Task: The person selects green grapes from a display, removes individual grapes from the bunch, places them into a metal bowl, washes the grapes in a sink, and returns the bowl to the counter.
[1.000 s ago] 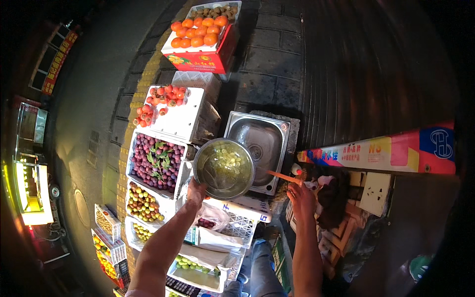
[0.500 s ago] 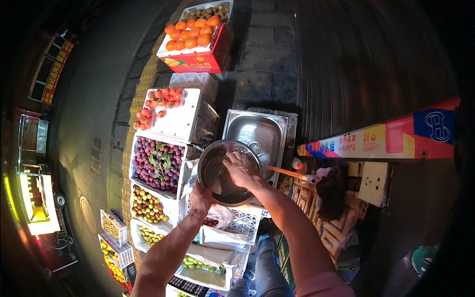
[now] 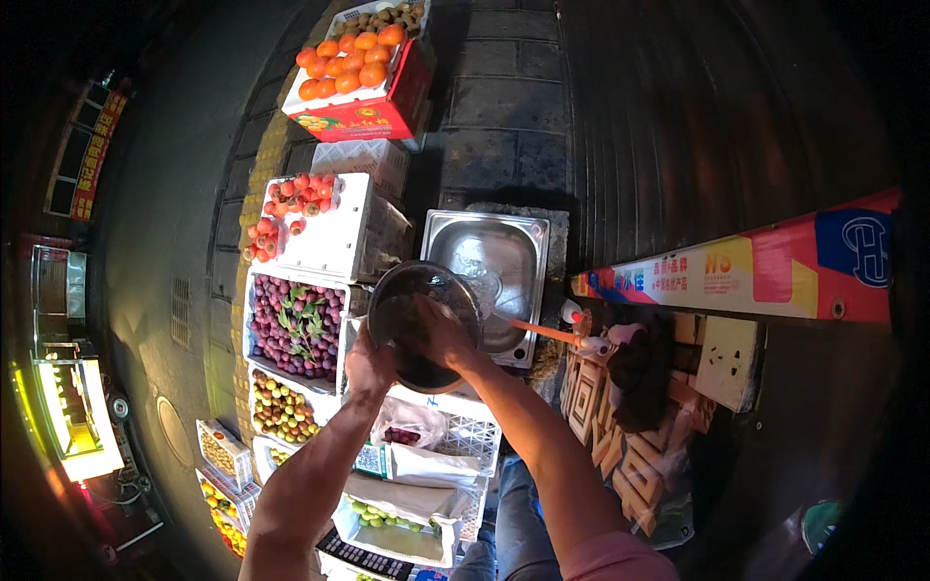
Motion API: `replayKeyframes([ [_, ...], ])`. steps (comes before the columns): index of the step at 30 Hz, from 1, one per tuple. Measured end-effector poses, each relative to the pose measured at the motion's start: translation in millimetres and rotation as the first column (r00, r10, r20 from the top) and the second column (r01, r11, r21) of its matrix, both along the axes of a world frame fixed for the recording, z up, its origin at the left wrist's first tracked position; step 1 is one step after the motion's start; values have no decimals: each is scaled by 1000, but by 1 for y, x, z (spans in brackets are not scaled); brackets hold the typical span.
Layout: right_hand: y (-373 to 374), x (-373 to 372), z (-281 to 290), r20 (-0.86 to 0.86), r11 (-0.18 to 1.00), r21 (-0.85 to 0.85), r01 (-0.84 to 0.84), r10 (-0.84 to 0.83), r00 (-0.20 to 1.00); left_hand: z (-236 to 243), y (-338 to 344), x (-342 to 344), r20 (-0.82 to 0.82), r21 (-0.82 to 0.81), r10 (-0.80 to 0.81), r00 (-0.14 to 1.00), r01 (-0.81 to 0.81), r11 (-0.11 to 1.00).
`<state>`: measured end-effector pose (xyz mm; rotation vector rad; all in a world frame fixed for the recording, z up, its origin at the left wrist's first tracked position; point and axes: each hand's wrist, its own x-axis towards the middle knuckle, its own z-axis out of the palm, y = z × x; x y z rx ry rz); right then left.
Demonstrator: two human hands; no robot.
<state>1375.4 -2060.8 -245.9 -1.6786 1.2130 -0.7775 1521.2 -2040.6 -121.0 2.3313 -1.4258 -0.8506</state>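
Note:
A round dark metal bowl (image 3: 392, 292) is held beside the left rim of a steel sink (image 3: 504, 244), tilted toward it. My left hand (image 3: 369, 362) grips the bowl's near-left rim, its fingers wrapped under the side. My right hand (image 3: 444, 334) reaches down inside the bowl; its fingers are in shadow and blurred, so their shape and anything in them cannot be made out. The bowl's inside looks wet and dark. Bright splashes show in the sink just right of the bowl.
An orange stick (image 3: 542, 331) juts over the sink's near right corner, by a white bottle (image 3: 572, 312). Crates of plums (image 3: 291, 315), brown-green fruit (image 3: 281, 407) and green fruit (image 3: 383, 518) line the left. Tomatoes (image 3: 310, 194) and oranges (image 3: 349, 63) sit farther off. A printed banner (image 3: 746, 266) stands right.
The bowl has shifted left within the scene and tilted toward the sink. My right hand has gone deeper into it, from flat fingers to fingers in shadow. My left hand still grips the rim.

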Motion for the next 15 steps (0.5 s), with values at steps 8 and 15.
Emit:
replayKeyframes([
  [8, -4, 9, -22, 150, 998, 13, -55, 52, 987, 1, -3, 12, -156, -77, -18, 988, 6, 997],
  [15, 0, -6, 40, -222, 977, -186, -101, 59, 973, 23, -10, 7, -89, -76, -63, 994, 56, 996],
])
